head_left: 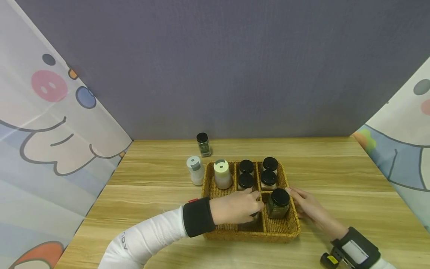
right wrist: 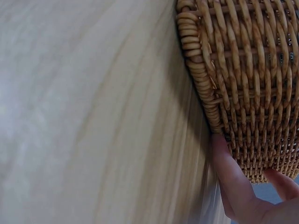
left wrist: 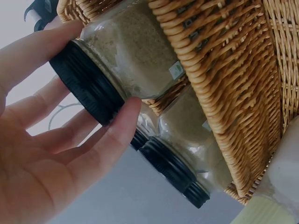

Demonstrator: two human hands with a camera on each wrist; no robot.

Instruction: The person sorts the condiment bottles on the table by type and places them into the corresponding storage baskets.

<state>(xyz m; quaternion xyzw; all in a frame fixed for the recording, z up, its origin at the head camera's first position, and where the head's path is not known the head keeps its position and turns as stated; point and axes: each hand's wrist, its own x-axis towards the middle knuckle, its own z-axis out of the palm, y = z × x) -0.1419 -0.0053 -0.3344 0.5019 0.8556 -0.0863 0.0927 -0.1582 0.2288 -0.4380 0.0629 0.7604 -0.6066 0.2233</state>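
My left hand (head_left: 236,207) reaches over the wicker basket (head_left: 252,236) and holds a jar. Seen from the left wrist, its thumb and fingers are around the black lid (left wrist: 86,81) of a clear glass jar (left wrist: 135,51) of tan powder. The jar is inside the middle column; whether it touches the bottom is hidden. Two more black-lidded jars stand behind it, including the nearer jar (head_left: 246,181). My right hand (head_left: 310,207) holds the basket's right side, a fingertip at the rim. Beside it inside the basket stands a larger jar (head_left: 279,203) with dark green contents.
A white-capped shaker (head_left: 196,171) stands left of the basket, and a small black-lidded jar (head_left: 203,145) behind it. A yellow-capped shaker (head_left: 222,174) is in the left compartment. Two jars (head_left: 269,179) fill the back right compartment. A grey wall (head_left: 235,74) bounds the wooden table (head_left: 336,164).
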